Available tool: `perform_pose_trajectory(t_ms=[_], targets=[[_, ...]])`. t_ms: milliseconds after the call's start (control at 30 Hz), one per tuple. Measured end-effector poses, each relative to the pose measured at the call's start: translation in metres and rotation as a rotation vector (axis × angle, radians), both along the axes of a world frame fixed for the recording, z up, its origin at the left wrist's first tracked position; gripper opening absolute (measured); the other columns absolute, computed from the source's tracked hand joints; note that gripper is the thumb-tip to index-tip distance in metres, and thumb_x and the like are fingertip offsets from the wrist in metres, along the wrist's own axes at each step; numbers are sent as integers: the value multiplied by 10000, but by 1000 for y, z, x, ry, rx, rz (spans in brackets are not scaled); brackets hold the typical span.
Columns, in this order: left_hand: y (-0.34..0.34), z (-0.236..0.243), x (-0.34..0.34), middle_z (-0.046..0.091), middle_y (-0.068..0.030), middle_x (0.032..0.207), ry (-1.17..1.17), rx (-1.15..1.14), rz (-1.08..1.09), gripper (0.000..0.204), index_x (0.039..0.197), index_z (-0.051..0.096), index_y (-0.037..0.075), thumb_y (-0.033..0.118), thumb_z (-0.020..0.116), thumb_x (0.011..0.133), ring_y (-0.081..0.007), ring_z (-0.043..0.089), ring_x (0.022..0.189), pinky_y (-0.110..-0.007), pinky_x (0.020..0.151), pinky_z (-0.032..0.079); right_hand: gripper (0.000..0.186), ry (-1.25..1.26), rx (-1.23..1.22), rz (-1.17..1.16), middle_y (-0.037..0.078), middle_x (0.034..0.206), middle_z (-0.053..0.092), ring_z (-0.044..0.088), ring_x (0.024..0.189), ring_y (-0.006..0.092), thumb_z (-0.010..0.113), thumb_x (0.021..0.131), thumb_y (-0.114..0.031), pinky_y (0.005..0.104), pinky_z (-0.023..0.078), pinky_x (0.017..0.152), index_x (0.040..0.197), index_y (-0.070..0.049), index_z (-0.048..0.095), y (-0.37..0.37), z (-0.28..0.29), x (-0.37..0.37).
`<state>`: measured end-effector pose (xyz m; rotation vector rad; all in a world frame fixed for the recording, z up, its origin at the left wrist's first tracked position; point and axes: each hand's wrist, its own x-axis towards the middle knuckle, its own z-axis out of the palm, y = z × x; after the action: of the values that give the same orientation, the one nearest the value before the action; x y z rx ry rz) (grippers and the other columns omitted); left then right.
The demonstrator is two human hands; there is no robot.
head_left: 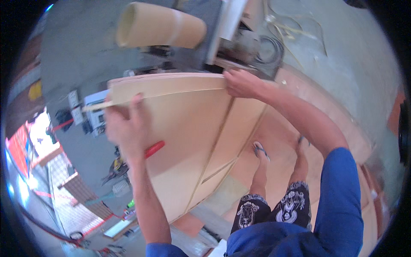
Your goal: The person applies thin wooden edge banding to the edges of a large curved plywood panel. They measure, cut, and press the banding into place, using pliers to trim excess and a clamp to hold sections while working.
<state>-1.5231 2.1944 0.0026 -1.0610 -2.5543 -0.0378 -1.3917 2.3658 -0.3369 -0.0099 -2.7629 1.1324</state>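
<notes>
Between the person's two hands, a broad, pale wooden panel stands at a slant, its layered top edge turned upward and its far end running down toward the brown sheet underfoot. What bears its weight is hidden. The right hand is closed over the top edge near its right end, fingers curled across the rim, probably because that edge offers a grip and keeps the slant from changing. The left hand is at the top left corner, thumb upright against the face and fingers by the side edge; blur makes it impossible to tell how firmly it grasps. Holding near both ends seems to share the load and check twisting. A thin pale strip juts past the left edge beside those fingers. Just beside the left wrist shows a red handle; whether the palm keeps it is unclear. Past the top edge, a cardboard tube lies on its side, a pale band around it, perhaps to stop it unrolling. Beyond the right hand, a dark coiled cable lies looped, likely for tidiness.
</notes>
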Motion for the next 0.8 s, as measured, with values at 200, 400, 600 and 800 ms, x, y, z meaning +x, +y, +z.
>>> perform_pose_trajectory(t_ms=[200,400,600,800], targets=[[-31,46,-9,695,-223,1286,-196,48,-181,552,1429,582,30,305,754,982,-426,680,1167,-502,973,530,518,27,-97,-208,259,1067,656,709,992,469,759,835,-139,529,604,838,1260,19,507,-37,65,-1],[-28,103,0,753,-220,1088,-319,230,-86,408,1347,644,30,170,717,970,-433,735,955,-490,817,580,811,270,-173,-224,234,1173,616,661,1125,450,830,760,-142,493,575,963,1460,11,449,-41,249,-23],[-50,173,-21,758,-215,1108,-475,350,-134,327,1274,682,22,131,693,967,-421,742,964,-510,808,589,801,453,-125,-236,228,1194,653,697,1092,414,846,765,-151,467,605,907,1467,-18,484,-59,443,-69],[-51,170,-23,735,-270,1002,-591,484,-188,289,1208,660,-43,149,620,996,-462,730,904,-550,800,580,608,426,62,-274,148,1060,747,753,831,306,873,788,-135,389,621,728,1340,-2,656,-68,482,-79]])
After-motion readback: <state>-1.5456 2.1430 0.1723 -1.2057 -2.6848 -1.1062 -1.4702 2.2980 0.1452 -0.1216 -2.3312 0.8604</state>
